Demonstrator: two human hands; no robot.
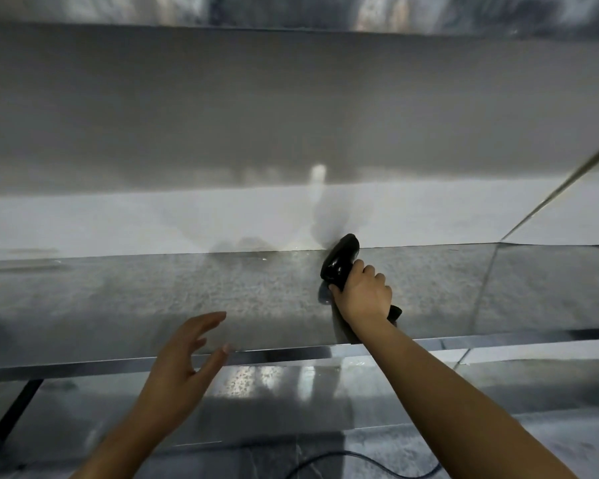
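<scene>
Right hand (365,293) reaches up from bottom edge, fingers curled tight round handle of black handheld tool (339,261). Tool head at back edge of steel shelf (153,299), right of centre. Left hand (184,354) spread, holding nothing, by shelf's front lip. Dark cable (343,459) below.

bare hands: 2, left hand (184,361) and right hand (363,293) | shiny grey sheet-metal ledge (153,299): 1 | black curved plastic handheld tool (339,261): 1, at the ledge's back edge | black slanted metal strut (14,413): 1, below the ledge | black cable (339,452): 1, below the ledge | thin pale diagonal rod (550,197): 1, above the ledge's right end
</scene>
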